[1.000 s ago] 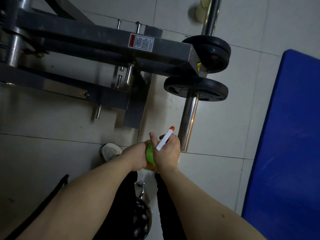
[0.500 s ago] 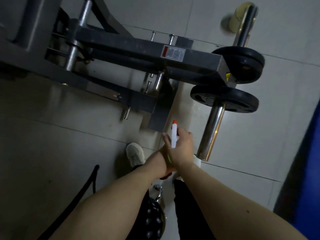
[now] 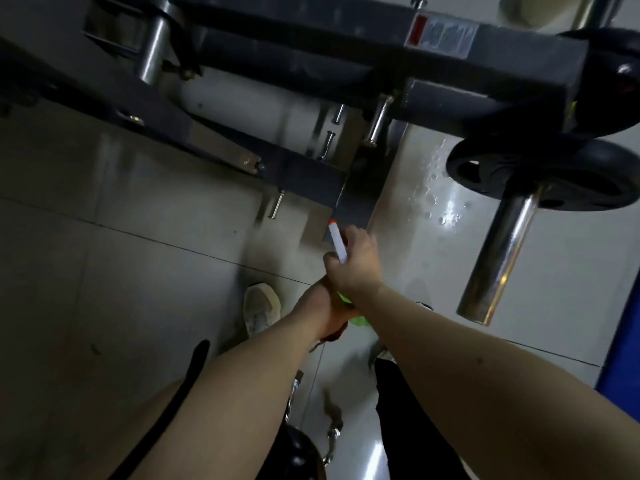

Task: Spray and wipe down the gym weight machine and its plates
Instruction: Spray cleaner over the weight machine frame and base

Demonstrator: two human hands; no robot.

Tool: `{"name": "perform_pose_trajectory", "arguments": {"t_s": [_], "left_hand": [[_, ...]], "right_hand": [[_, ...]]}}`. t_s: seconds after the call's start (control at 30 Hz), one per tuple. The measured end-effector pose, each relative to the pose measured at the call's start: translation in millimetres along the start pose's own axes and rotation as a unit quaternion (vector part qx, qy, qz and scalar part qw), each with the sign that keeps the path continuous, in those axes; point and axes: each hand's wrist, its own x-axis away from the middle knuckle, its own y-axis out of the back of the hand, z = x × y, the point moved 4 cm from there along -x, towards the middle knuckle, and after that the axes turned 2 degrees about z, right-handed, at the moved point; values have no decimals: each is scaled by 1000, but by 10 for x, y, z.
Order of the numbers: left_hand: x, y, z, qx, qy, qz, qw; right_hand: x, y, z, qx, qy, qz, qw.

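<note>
A pale, glossy tiled floor (image 3: 104, 237), beaded with droplets beside the equipment, lies beneath a dark grey steel weight machine frame (image 3: 346, 53) spanning the top of the view; a round black weight plate (image 3: 554, 178) sits on a chrome bar (image 3: 502, 251) at the frame's right end, with a second black plate (image 3: 616, 74) beyond it; at centre, a person's right hand (image 3: 353, 265) is curled tightly round the head of a green plastic spray bottle (image 3: 356, 320), whose white, orange-tipped nozzle (image 3: 337, 244) points toward the frame's lower post; the left hand (image 3: 322, 310) wraps the bottle's body just below, its fingers largely hidden under the right wrist; the bottle is held above the floor, left of the chrome bar; a white shoe (image 3: 259, 310) stands left of the hands; a blue mat (image 3: 620, 341) edges the far right.
</note>
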Motion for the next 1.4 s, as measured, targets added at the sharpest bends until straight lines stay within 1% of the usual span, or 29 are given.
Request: {"name": "perform_pose_trajectory", "arguments": {"t_s": [0.03, 0.07, 0.1, 0.13, 0.17, 0.2, 0.23, 0.33, 0.4, 0.47, 0.53, 0.67, 0.7, 0.83, 0.93, 1.03, 1.07, 1.17, 1.23, 1.3, 1.37, 1.4], "left_hand": [[-17, 41, 24, 19, 15, 8, 1000], [-83, 118, 180, -16, 10, -23, 1000], [-129, 166, 298, -57, -3, -21, 998], [-173, 200, 415, -61, 17, -18, 998], [-175, 238, 539, -35, 46, -21, 998], [-157, 269, 590, -31, 65, -23, 997], [-130, 279, 634, 1, 87, -25, 996], [-79, 290, 721, 12, 91, -33, 995], [-81, 245, 810, 32, 92, -20, 995], [-80, 204, 852, 19, 94, -9, 995], [-49, 196, 798, 16, 91, -11, 996], [-78, 219, 797, 9, 76, -32, 997], [-104, 221, 822, 5, 75, -33, 997], [-163, 206, 863, -13, 65, -22, 998], [-160, 174, 866, -30, 54, -16, 998], [-129, 87, 876, -26, 72, 2, 997], [-115, 60, 872, -4, 79, 5, 997], [-175, 4, 944, 13, 81, -10, 997], [-192, 2, 937, 31, 93, -10, 995], [-193, 29, 929, 4, 90, -24, 996], [-177, 43, 923, -17, 89, -40, 995], [-173, 25, 926, -16, 86, -32, 996]], "right_hand": [[-82, -94, 23, -5, -10, 3, 1000], [-159, -177, 47, -9, -10, 4, 1000], [-222, -250, 62, -16, -8, 3, 1000], [-268, -310, 60, -29, -14, 3, 999], [-297, -361, 54, -48, -28, 4, 998], [-302, -403, 43, -64, -46, 6, 997], [-291, -435, 36, -72, -57, 7, 996], [-219, -509, 26, -71, -66, 2, 995], [-187, -529, 11, -65, -71, -5, 995], [-167, -538, -17, -50, -73, -9, 996], [-154, -537, -24, -35, -58, -5, 998], [-141, -518, 53, -2, 21, -1, 1000], [-148, -510, 50, 7, 28, -4, 1000], [-159, -496, -17, 24, 1, -9, 1000], [-140, -522, -6, 48, 30, 3, 998], [-101, -539, -43, 69, 44, 1, 997], [-91, -536, -81, 68, 35, -4, 997], [-98, -511, -174, 48, -3, -8, 999], [-108, -502, -150, 49, 19, 2, 999], [-117, -510, -112, 62, 53, 10, 997], [-97, -512, -97, 59, 63, 14, 996], [-93, -512, -110, 57, 59, 12, 997]]}}
